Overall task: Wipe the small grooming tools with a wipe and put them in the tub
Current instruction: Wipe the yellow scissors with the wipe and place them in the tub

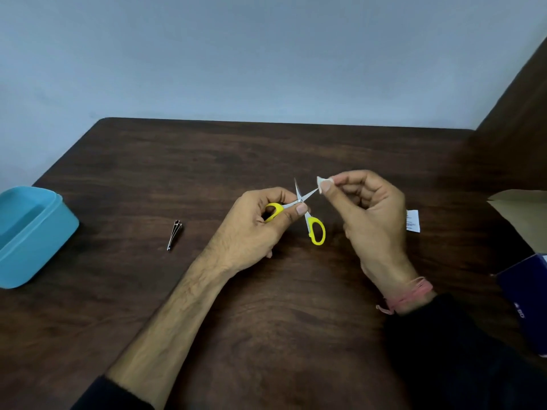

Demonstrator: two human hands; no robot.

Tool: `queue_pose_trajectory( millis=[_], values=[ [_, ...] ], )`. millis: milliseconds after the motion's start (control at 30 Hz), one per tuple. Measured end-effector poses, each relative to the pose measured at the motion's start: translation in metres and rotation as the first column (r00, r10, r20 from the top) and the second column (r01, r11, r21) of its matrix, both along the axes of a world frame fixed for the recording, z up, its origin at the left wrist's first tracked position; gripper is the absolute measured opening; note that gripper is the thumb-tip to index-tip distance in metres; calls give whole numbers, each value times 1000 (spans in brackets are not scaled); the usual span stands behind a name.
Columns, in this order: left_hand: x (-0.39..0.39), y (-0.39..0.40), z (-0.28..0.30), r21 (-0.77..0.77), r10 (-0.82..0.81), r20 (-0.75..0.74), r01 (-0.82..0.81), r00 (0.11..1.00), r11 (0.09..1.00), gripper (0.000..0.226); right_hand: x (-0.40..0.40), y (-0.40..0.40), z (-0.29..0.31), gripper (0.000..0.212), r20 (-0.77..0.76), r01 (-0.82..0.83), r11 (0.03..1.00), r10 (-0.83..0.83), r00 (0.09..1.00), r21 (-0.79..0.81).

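Note:
Small scissors [316, 230] with yellow handles hang above the middle of the dark wooden table, blades spread apart. My left hand [251, 229] grips one yellow handle near the pivot. My right hand [373, 211] pinches a small folded white wipe [321, 182] around the tip of the right-hand blade. A metal nail clipper [175, 234] lies on the table to the left of my left hand. The blue tub [44, 250] stands at the table's left edge, and its inside looks empty.
A torn white wipe sachet [413, 221] lies behind my right hand. A brown paper or cardboard piece [524, 208] sits at the right edge, and a dark blue box [527, 294] below it. A pale wall rises behind the table's far edge.

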State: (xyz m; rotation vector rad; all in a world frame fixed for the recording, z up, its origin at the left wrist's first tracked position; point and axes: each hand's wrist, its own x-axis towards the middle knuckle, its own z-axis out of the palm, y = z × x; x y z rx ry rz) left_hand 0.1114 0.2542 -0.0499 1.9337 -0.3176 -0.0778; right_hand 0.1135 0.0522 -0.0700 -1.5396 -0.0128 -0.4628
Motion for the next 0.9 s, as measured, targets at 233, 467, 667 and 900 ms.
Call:
queue_pose_trajectory(
  millis=[233, 467, 667, 900],
  values=[
    [-1, 0, 3, -31, 16, -9, -16, 1000, 999, 18, 1, -2, -4, 9, -29, 42, 999, -42, 999, 6],
    [-1, 0, 3, -58, 4, -17, -5, 1000, 998, 16, 0, 0, -5, 24, -31, -157, 981, 154, 988, -110],
    [0, 0, 2, -64, 15, -26, -16, 1000, 998, 20, -2, -3, 4, 24, -68, -298, 950, 305, 950, 96],
    [-1, -1, 4, -52, -16, -18, 15, 1000, 999, 19, -4, -6, 10, 40, -57, -344, 923, 358, 932, 170]
  ],
)
